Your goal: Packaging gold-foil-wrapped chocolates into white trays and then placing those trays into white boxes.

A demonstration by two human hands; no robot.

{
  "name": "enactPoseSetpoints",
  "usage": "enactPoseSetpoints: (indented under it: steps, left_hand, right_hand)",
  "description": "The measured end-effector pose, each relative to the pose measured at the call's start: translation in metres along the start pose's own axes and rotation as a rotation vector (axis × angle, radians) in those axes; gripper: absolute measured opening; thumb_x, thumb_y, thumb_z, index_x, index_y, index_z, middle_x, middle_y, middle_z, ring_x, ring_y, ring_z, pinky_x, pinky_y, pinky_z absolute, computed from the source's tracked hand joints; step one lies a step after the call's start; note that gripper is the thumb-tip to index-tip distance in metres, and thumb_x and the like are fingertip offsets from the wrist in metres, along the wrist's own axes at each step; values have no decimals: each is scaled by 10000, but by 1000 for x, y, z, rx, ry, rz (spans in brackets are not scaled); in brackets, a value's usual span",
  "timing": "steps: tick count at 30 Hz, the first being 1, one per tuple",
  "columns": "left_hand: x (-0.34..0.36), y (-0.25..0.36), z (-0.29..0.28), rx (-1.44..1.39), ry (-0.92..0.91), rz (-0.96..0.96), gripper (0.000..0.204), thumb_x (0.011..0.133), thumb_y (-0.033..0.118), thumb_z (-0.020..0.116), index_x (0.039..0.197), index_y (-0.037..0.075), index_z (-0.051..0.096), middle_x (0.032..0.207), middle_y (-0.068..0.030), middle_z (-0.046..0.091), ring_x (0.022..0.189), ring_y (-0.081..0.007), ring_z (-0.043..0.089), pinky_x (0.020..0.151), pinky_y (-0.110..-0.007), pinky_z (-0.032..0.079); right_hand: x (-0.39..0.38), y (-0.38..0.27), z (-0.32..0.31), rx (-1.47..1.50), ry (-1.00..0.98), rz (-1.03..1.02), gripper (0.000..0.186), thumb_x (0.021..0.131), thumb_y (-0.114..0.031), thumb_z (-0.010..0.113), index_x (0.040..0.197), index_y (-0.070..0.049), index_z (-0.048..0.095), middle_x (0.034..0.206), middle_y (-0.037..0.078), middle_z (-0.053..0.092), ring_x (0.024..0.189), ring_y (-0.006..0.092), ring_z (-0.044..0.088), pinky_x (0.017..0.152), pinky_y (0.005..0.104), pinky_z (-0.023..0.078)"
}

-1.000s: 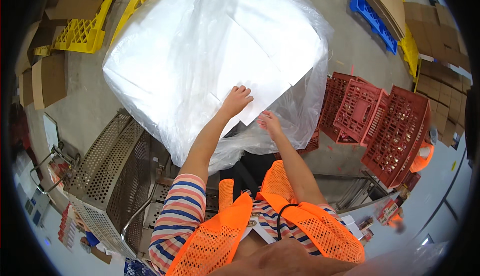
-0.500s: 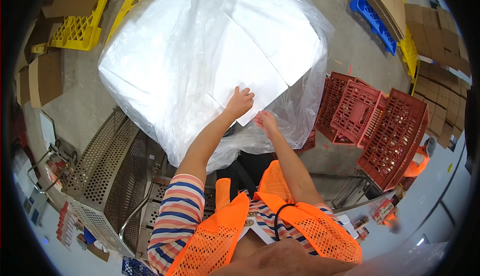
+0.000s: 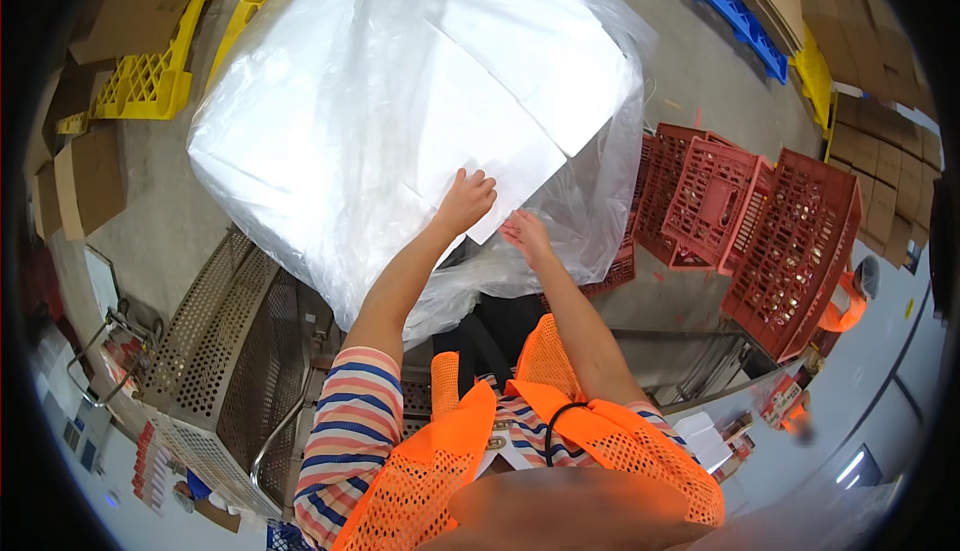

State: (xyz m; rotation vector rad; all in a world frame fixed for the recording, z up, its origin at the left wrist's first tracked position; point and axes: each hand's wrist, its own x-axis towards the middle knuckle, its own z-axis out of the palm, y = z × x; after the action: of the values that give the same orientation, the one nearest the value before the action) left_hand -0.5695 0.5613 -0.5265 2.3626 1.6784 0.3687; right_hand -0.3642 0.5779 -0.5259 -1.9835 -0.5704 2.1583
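Flat white sheets (image 3: pixel 480 131) lie on a large bulk load in front of me, partly wrapped in loose clear plastic film (image 3: pixel 290 166). My left hand (image 3: pixel 466 199) rests on the near part of one sheet, its fingers bent and a little apart. Just to its right, my right hand (image 3: pixel 525 234) has its fingers closed at that sheet's near right edge, by the corner. The thumb of my left hand is mostly hidden. How many layers lie under the top sheet, I cannot tell.
Red plastic crates (image 3: pixel 790 251) stand at right. A perforated metal guard (image 3: pixel 215 336) is at left. Farther off are yellow pallets (image 3: pixel 150 81), a blue pallet (image 3: pixel 745 26) and brown cardboard boxes (image 3: pixel 90 176). Another person in an orange vest (image 3: pixel 845 303) is at far right.
The view has shifted slightly, so the load sits a little farther left. Both hands stay at the same sheet with nearly the same pose.
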Motion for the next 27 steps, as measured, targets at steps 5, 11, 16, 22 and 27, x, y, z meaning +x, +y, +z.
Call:
enactPoseSetpoints:
  steps: [5, 11, 16, 22, 27]
  left_hand:
    - [8, 8, -3, 75, -85, 27, 72, 838, 158, 623, 822, 117, 681, 986, -34, 598, 1073, -241, 542, 928, -502, 427]
    - [-26, -11, 0, -248, 113, -112, 172, 869, 142, 600, 1013, 53, 633, 1065, -127, 582, 1151, -313, 540, 979, -476, 436]
    - [-72, 21, -8, -481, 279, -753, 238, 867, 47, 670, 1094, 37, 600, 1070, -142, 561, 1045, -338, 572, 897, -442, 481]
    - [-80, 48, 2, -785, 319, -1077, 277, 840, 45, 705, 1093, 28, 595, 1042, -141, 569, 904, -304, 604, 791, -417, 506]
    - [-79, 34, 8, -784, 247, -1044, 304, 812, 45, 739, 1066, 42, 573, 1011, -134, 567, 928, -320, 607, 803, -427, 499]
  right_hand:
    - [5, 4, -3, 21, 15, 0, 273, 1048, -292, 542, 1227, -86, 556, 1045, 39, 655, 933, 157, 652, 844, 324, 530]
    - [-19, -8, 15, -863, 449, -629, 167, 957, -163, 656, 1067, -40, 629, 990, 89, 652, 852, 201, 659, 741, 357, 533]
    - [-25, -31, 50, -1026, 205, -931, 181, 873, -134, 732, 1035, -93, 660, 975, 91, 610, 853, 327, 644, 746, 443, 530]
    - [-10, -19, 68, -1130, 339, -1092, 274, 813, -126, 770, 1061, -113, 655, 974, 80, 605, 842, 312, 650, 728, 420, 545]
    - [7, -32, 74, -1473, 299, -1082, 176, 858, -152, 713, 978, -63, 619, 919, 104, 626, 775, 298, 682, 651, 399, 559]
